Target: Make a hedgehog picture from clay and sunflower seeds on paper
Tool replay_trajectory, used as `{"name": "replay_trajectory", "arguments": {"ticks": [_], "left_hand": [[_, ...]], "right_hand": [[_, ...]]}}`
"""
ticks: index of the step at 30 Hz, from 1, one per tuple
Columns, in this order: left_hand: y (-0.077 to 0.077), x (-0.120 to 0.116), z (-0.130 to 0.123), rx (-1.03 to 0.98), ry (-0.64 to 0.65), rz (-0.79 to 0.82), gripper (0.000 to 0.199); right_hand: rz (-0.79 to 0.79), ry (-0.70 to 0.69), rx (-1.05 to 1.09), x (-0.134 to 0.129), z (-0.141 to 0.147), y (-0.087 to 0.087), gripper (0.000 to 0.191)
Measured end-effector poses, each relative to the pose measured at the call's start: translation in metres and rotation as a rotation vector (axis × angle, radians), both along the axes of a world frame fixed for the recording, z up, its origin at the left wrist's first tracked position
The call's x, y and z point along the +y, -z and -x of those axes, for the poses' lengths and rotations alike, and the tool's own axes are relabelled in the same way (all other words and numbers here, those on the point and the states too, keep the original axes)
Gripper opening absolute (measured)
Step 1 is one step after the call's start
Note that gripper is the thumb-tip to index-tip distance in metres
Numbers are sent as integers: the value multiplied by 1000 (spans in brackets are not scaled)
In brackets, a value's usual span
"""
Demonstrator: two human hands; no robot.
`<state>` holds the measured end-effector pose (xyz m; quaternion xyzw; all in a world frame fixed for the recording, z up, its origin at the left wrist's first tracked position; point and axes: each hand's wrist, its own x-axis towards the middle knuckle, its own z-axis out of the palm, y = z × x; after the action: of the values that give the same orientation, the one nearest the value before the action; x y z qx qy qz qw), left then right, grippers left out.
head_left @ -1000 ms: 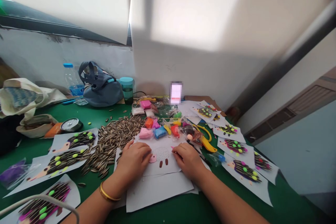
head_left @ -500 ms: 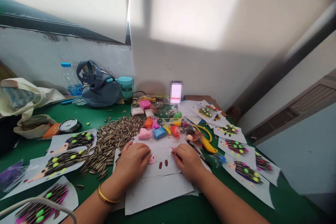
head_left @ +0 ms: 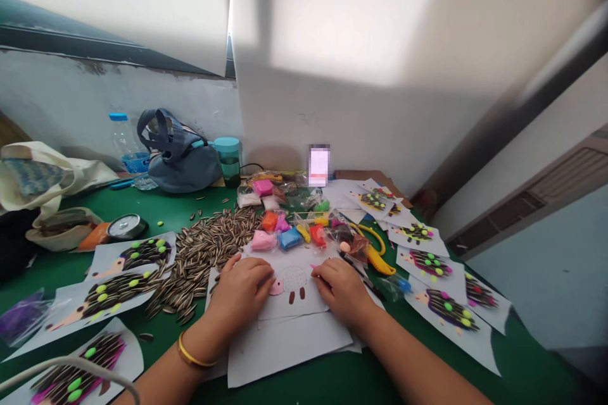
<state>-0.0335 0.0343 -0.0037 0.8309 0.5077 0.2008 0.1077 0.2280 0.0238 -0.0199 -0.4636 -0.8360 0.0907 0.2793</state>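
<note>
A sheet of white paper [head_left: 304,307] lies in front of me, bearing a small animal picture: a pink clay head [head_left: 276,287], a dotted round body [head_left: 295,278] and two brown clay feet [head_left: 297,295]. Lying on the paper's left side, my left hand [head_left: 244,285] has its fingers loosely extended near the pink head and holds nothing visible. At the body's right edge my right hand [head_left: 338,281] pinches a small bit of pink clay [head_left: 313,266] between its fingertips. More white sheets [head_left: 285,351] lie underneath.
Left of the paper spreads a heap of sunflower seeds [head_left: 209,247]. Bagged coloured clay [head_left: 290,238] and yellow scissors [head_left: 379,261] lie beyond my hands. Hedgehog pictures [head_left: 446,310] line both sides. Behind stand a phone [head_left: 318,166], a teal-lidded cup [head_left: 228,161] and a blue bag [head_left: 185,161].
Both hands keep almost the same place and pose on the paper. The whole view has shifted very slightly.
</note>
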Motion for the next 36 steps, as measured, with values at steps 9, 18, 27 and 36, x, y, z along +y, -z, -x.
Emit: {"name": "replay_trajectory", "arguments": {"ticks": [9, 18, 27, 36], "left_hand": [[-2, 0, -1, 21, 4, 6, 15], [6, 3, 2, 23, -18, -9, 28], [19, 8, 6, 16, -48, -19, 38], [12, 5, 4, -13, -36, -6, 34]], "right_hand": [[-2, 0, -2, 0, -1, 0, 13], [10, 4, -16, 0, 0, 0, 13], [-11, 35, -55, 0, 0, 0, 14], [-91, 124, -89, 1, -5, -10, 17]]}}
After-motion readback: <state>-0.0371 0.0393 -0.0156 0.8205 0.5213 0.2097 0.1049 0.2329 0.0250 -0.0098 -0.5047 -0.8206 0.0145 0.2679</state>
